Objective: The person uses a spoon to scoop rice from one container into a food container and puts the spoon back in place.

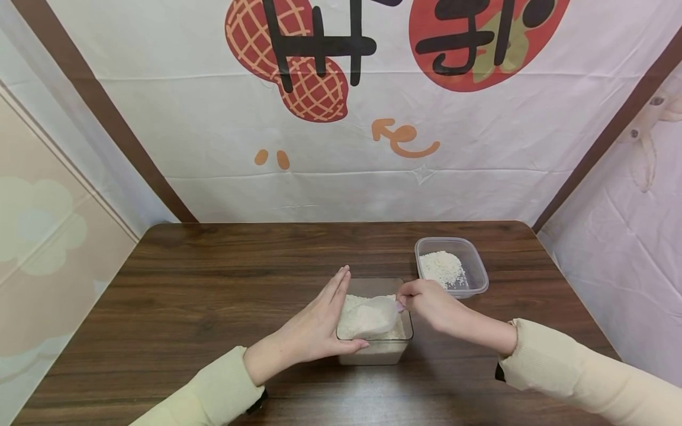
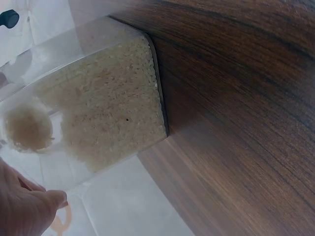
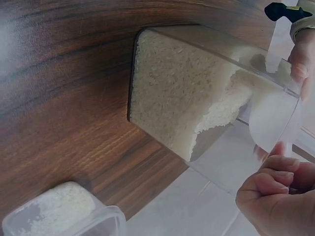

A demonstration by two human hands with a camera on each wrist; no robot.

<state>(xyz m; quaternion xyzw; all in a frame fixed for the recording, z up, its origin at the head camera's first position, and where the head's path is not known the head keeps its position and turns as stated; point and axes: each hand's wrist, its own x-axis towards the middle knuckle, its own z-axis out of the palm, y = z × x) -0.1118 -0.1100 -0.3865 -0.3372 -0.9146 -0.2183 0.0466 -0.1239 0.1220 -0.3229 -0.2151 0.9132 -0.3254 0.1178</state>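
1. Cream-coloured sleeves cover both forearms, which come in from the near edge of the scene.
2. At the left, the left hand (image 1: 314, 322) lies flat against the left wall of the clear rice container (image 1: 373, 349), fingers straight and pointing away, thumb along the near rim; it is open against the wall and grasps nothing.
3. That container stands near the middle of the table, slightly toward the near edge, and holds white rice (image 2: 106, 108) over most of its floor.
4. Inside it, between the two hands, a translucent scoop (image 1: 375, 313) sits tilted in the rice with a heap of grains in its bowl.
5. Just right of the container, the right hand (image 1: 426, 302) has its fingers curled round the scoop's handle, closed tight on it; the right wrist view shows the fingertips (image 3: 270, 179) folded over the clear plastic.
6. Farther right and a little farther away, a smaller clear tub (image 1: 476, 269) stands apart from the container, with a low mound of rice in it.
7. Everything rests on a dark wood-grain table (image 1: 202, 278) with rounded far corners.
8. Behind the table hangs a white cloth backdrop (image 1: 479, 148) printed with red peanut shapes and black characters; pale printed sheets close off the left and right sides.
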